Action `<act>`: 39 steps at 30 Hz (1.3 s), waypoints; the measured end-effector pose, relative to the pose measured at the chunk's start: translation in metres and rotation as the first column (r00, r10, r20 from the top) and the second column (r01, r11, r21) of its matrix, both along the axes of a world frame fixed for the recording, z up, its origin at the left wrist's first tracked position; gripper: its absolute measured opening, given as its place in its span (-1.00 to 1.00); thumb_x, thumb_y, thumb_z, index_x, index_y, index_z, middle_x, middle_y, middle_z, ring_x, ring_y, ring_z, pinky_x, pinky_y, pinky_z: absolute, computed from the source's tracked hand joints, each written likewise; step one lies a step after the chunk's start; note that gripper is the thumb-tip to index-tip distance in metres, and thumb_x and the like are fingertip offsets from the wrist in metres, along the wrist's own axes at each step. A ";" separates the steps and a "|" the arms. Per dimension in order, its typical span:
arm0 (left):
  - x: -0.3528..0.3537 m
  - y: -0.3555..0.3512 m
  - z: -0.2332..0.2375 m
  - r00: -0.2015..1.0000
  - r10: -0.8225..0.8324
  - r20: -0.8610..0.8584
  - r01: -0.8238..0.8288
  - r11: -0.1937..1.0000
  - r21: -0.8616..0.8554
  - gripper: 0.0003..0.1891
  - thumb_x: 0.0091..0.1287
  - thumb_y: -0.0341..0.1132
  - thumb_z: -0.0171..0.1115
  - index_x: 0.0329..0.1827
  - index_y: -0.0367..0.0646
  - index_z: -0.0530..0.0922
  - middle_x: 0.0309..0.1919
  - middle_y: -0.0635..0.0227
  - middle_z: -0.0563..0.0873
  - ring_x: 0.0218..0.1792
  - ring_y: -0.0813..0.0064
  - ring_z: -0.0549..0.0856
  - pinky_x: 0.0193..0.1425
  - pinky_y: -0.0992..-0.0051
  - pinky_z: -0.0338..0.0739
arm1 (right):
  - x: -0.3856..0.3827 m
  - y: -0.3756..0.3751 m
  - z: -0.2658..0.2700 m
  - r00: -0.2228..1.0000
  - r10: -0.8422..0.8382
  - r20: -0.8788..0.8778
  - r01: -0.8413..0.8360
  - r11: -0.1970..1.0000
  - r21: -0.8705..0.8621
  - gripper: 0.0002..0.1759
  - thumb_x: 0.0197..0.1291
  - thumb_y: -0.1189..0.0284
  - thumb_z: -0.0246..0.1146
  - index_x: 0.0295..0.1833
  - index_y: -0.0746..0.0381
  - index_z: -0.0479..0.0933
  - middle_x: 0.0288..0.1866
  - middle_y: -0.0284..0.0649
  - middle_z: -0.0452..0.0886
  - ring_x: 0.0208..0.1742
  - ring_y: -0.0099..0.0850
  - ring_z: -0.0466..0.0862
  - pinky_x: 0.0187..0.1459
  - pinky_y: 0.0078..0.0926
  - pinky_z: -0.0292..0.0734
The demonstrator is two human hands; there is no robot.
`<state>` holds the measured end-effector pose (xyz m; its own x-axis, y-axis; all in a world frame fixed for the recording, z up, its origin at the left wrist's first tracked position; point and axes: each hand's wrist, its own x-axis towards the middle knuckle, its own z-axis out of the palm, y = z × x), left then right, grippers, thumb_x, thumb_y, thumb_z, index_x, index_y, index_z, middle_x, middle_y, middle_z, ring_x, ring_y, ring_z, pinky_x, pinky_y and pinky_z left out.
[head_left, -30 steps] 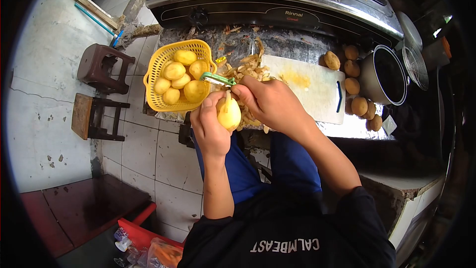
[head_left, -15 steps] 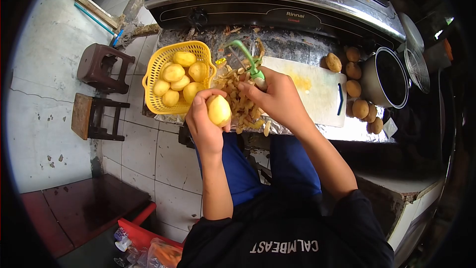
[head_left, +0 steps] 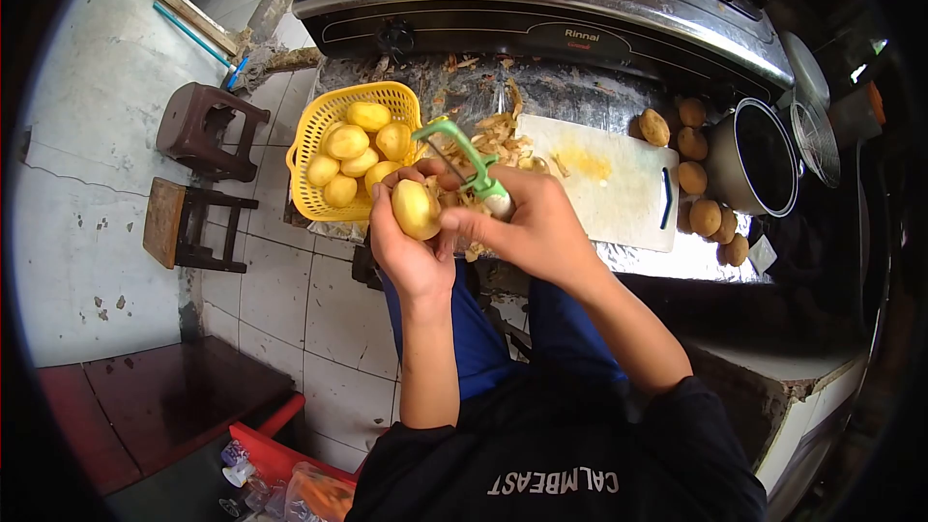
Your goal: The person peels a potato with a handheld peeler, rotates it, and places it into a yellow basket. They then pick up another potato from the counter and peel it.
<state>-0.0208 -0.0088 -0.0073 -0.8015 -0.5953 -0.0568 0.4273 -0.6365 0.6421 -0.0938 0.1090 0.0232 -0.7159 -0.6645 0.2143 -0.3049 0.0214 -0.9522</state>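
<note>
In my left hand [head_left: 411, 261] rests a mostly peeled potato [head_left: 417, 210], pale yellow, with fingers wrapped round it. My right hand [head_left: 527, 217] grips a green peeler [head_left: 476, 166] by its handle. The peeler's blade points up and left, above and beside the potato; my right thumb is close to the potato's side. Behind both hands lies a heap of potato peelings [head_left: 498, 140], partly hidden by them. A yellow basket [head_left: 300, 159] of several peeled potatoes [head_left: 348, 142] stands just left of my left hand.
A white cutting board [head_left: 619, 203] lies right of the peelings. Several unpeeled potatoes [head_left: 692, 177] sit beyond it, beside a metal pot [head_left: 720, 150]. The stove [head_left: 503, 19] borders the back. Two stools [head_left: 198, 130] stand on the tiled floor at left.
The potato has turned in my left hand, showing a darker yellow side. My right hand and the peeler have come lower and left, closer to the potato. The view has shifted slightly.
</note>
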 end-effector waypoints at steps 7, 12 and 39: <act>0.001 0.013 0.004 0.994 -0.079 0.077 0.095 0.966 -0.239 -0.36 0.60 0.15 -0.37 0.27 -0.27 0.39 0.19 0.11 0.56 0.10 0.46 0.59 0.04 0.50 0.57 | -0.001 0.010 0.011 0.995 0.066 -0.073 -0.057 0.991 0.122 -0.53 -0.07 0.30 0.57 -0.16 0.36 0.56 -0.38 -0.06 0.65 -0.39 -0.19 0.65 -0.28 -0.35 0.52; 0.015 0.007 0.014 0.942 -0.301 0.150 0.329 0.916 -0.230 -0.30 0.56 0.21 -0.34 0.30 -0.30 0.39 -0.08 0.26 0.68 -0.25 0.49 0.71 -0.57 0.56 0.51 | -0.018 0.021 0.017 0.895 0.332 -0.297 -0.337 0.941 0.038 -0.46 -0.10 0.67 0.33 0.12 0.29 0.55 0.09 -0.10 0.64 0.07 -0.01 0.65 0.08 -0.20 0.59; 0.012 0.033 0.033 0.965 0.042 0.258 -0.038 0.999 -0.020 -0.49 0.52 0.05 -0.29 -0.02 -0.20 0.51 -0.28 0.19 0.68 -0.61 0.51 0.60 -0.72 0.67 0.19 | 0.027 0.045 0.027 0.729 0.166 -0.665 0.185 0.886 0.424 -0.63 0.42 0.09 0.13 -0.25 0.19 0.48 -0.63 -0.20 0.60 -0.69 -0.16 0.60 -0.63 -0.26 0.50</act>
